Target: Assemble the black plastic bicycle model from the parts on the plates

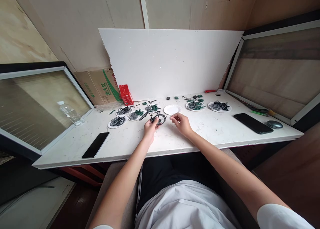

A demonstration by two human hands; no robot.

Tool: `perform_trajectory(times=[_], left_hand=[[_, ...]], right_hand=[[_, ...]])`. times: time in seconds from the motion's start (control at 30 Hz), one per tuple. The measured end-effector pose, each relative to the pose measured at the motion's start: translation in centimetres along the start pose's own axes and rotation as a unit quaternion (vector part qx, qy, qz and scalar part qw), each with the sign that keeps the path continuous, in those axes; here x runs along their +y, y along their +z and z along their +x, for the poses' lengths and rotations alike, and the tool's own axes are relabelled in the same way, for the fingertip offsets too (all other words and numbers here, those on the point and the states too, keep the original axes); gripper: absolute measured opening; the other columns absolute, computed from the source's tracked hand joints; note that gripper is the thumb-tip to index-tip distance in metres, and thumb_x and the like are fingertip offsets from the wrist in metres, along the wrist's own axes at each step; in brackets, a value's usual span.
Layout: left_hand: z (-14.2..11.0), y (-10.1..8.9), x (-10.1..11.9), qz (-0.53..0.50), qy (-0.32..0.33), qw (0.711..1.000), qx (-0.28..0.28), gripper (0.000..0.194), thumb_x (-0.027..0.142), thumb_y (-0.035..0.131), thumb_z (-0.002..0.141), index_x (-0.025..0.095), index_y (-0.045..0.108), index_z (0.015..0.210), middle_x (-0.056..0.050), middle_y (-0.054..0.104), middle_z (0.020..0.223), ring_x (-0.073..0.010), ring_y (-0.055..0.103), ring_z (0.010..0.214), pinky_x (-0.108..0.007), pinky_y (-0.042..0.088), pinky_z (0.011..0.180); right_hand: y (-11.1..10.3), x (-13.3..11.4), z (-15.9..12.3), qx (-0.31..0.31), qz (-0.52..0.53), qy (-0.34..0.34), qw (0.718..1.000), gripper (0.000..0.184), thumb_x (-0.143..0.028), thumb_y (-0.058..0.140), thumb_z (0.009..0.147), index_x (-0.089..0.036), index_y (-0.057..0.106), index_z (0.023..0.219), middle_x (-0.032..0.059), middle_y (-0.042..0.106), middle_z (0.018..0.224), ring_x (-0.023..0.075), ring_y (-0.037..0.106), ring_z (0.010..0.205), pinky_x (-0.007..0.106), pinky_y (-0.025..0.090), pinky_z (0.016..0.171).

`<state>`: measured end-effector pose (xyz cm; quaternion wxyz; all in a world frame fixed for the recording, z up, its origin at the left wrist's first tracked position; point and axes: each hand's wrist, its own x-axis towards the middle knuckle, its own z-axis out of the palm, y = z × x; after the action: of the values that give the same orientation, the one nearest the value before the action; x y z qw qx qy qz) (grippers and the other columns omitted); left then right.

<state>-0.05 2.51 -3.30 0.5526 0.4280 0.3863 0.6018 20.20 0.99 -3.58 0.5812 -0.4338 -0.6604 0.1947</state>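
Observation:
My left hand (150, 129) is closed around the lower part of a small black model bicycle (160, 119), holding it upright above the white table (180, 139). Just right of its wheel, my right hand (181, 123) has thumb and forefinger pinched together. Something thin and small seems to reach from those fingertips toward the wheel, too small to name. Behind the hands lies a bare white paper plate (172, 109). Plates of black and green bicycle parts stand on both sides, among them one with green pieces (195, 105) and one with black pieces (219, 106).
A black phone (96, 145) lies at left front, another (253, 123) at right beside a mouse (274, 124). A water bottle (70, 113) stands at the left edge. Behind are a red box (126, 95), a cardboard box (100, 86) and a white board (172, 62).

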Motion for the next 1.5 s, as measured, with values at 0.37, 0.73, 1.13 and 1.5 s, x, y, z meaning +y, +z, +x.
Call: perform_trajectory(times=[0.37,0.73,1.13,1.5], left_hand=[[-0.1,0.0,-0.1,0.014,0.014,1.000,0.002,0.055,0.055,0.098,0.064,0.016,0.073,0.094,-0.011,0.076,0.106,-0.0180,0.068,0.087,-0.029,0.051,0.073],[-0.2,0.2,0.0,0.017,0.009,1.000,0.015,0.062,0.061,0.098,0.060,0.017,0.072,0.096,-0.011,0.076,0.109,-0.0176,0.067,0.087,-0.028,0.050,0.073],[-0.1,0.0,0.0,0.027,0.006,1.000,0.005,0.062,0.062,0.097,0.062,0.017,0.073,0.100,-0.012,0.076,0.112,-0.0176,0.068,0.087,-0.028,0.050,0.072],[0.0,0.0,-0.1,0.026,0.005,1.000,0.004,0.060,0.060,0.097,0.063,0.017,0.075,0.100,-0.012,0.077,0.111,-0.0154,0.067,0.080,-0.028,0.049,0.071]], right_hand=[[-0.4,0.1,0.4,0.015,0.121,0.047,0.991,0.049,-0.068,0.079,0.082,-0.023,0.072,0.100,0.0091,0.074,0.093,0.0251,0.068,0.085,0.042,0.058,0.079],[-0.2,0.9,0.6,-0.031,0.153,0.077,0.985,0.039,-0.056,0.080,0.084,-0.023,0.072,0.103,0.0042,0.069,0.092,0.0219,0.062,0.087,0.038,0.052,0.079],[-0.2,0.9,0.6,-0.041,0.152,0.090,0.983,0.032,-0.050,0.077,0.084,-0.022,0.070,0.099,0.0043,0.068,0.093,0.0217,0.062,0.088,0.037,0.050,0.080],[0.0,0.9,0.6,-0.043,0.136,0.094,0.985,0.028,-0.046,0.074,0.084,-0.022,0.070,0.097,0.0039,0.067,0.090,0.0222,0.063,0.087,0.040,0.050,0.085]])
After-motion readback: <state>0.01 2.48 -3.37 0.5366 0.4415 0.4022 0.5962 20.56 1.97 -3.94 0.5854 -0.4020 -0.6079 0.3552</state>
